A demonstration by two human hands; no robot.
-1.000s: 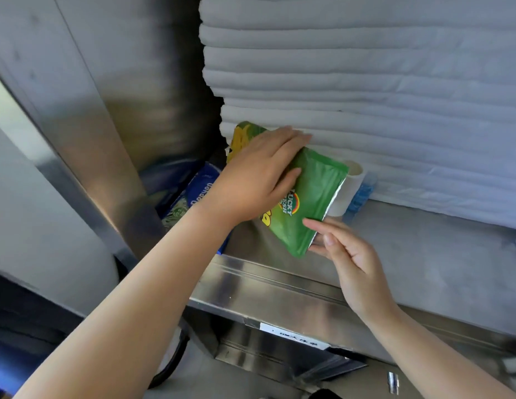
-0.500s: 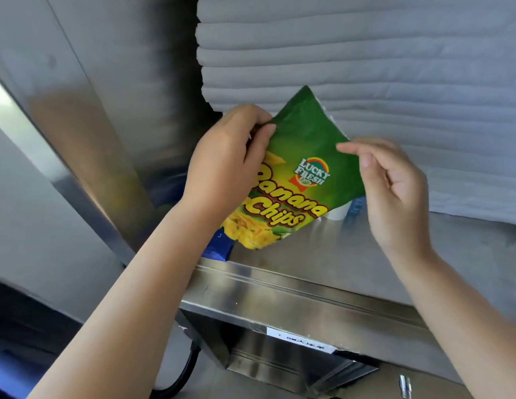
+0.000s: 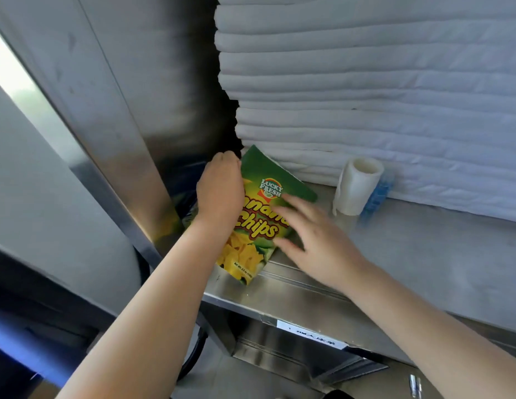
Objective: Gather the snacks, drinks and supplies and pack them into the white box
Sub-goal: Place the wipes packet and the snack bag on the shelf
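Left hand [image 3: 221, 191] grips a green "Lucky Fresh Banana Chips" bag [image 3: 252, 249]; right hand [image 3: 318, 243] touches it, fingers spread.

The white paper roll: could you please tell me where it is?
Head view: the white paper roll stands upright on the steel shelf, right of the green banana chips bag, beside a blue packet.

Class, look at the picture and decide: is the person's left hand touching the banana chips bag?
Touching. The head view shows the left hand curled round the left edge of the banana chips bag, gripping it.
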